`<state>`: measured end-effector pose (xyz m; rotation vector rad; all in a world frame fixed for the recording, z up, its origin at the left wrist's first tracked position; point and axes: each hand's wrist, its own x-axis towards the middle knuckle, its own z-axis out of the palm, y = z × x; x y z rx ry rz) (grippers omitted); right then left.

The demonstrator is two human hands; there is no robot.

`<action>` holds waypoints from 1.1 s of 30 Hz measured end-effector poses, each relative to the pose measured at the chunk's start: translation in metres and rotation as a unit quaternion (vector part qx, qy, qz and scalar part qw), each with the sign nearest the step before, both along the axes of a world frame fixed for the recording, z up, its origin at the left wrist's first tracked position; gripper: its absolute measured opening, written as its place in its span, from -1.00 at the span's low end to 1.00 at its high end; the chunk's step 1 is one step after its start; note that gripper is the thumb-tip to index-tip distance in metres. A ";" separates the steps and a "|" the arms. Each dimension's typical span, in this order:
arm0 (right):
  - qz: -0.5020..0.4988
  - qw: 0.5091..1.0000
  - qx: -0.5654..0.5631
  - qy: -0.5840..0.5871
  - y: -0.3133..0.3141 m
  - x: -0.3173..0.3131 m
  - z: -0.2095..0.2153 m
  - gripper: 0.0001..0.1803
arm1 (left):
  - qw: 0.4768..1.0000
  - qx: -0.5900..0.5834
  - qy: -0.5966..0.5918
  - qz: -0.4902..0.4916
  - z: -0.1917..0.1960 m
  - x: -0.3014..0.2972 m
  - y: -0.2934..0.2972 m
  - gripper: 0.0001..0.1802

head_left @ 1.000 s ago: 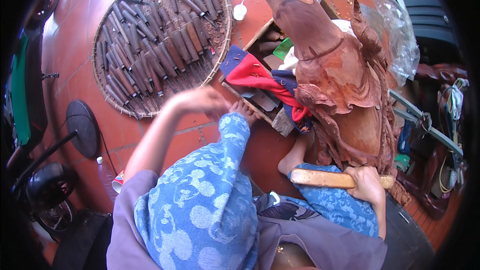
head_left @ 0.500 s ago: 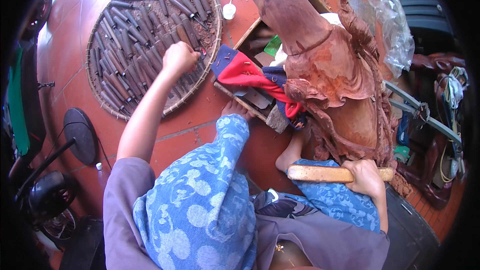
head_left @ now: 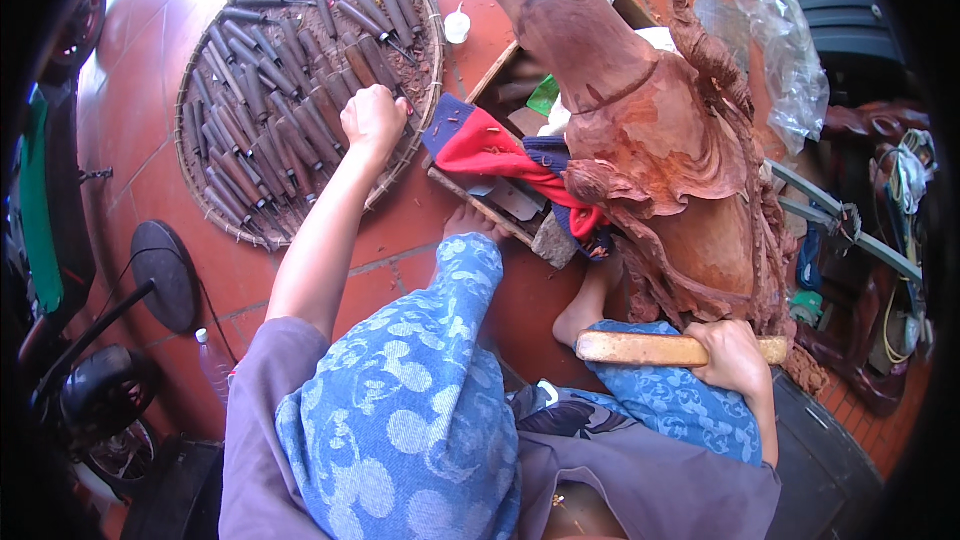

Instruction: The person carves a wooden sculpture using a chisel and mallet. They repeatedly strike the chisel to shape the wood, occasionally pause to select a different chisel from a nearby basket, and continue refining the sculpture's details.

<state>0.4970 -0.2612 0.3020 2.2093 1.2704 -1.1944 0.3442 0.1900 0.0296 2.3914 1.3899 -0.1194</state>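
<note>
While right hand [head_left: 737,358] grips mallet [head_left: 650,348], left hand [head_left: 373,119] curled over chisels [head_left: 290,70]

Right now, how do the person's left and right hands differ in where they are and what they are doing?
The left hand is stretched far forward onto the round woven tray of carving tools, closed over them; the right hand stays close to the body beside the carved wooden horse head. The left hand's catch, if any, is hidden, whereas the right hand plainly grips a pale wooden mallet lying level. Both hands are bare.
</note>
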 end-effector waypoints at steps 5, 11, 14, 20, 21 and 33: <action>-0.003 1.000 -0.004 0.004 0.001 0.001 -0.001 -0.61 | 0.997 -0.043 0.013 0.057 0.003 0.004 0.013 -0.65; 0.002 1.000 -0.005 0.003 0.001 0.000 0.000 -0.61 | 0.948 -0.227 -0.192 0.115 0.016 0.001 0.053 -0.71; -0.003 1.000 -0.008 0.008 0.007 -0.001 0.002 -0.64 | 0.928 -0.287 -0.208 0.112 0.008 0.015 0.045 -0.67; -0.003 1.000 0.002 -0.002 0.002 -0.001 0.000 -0.63 | 0.931 -0.294 -0.193 0.097 -0.017 -0.004 0.053 -0.57; -0.003 1.000 0.002 -0.002 0.000 -0.001 -0.001 -0.63 | 0.932 -0.286 -0.188 0.121 -0.001 -0.010 0.053 -0.55; -0.015 1.000 0.007 -0.004 0.000 -0.001 -0.001 -0.64 | 0.983 -0.165 0.031 0.073 0.015 -0.060 0.001 -0.63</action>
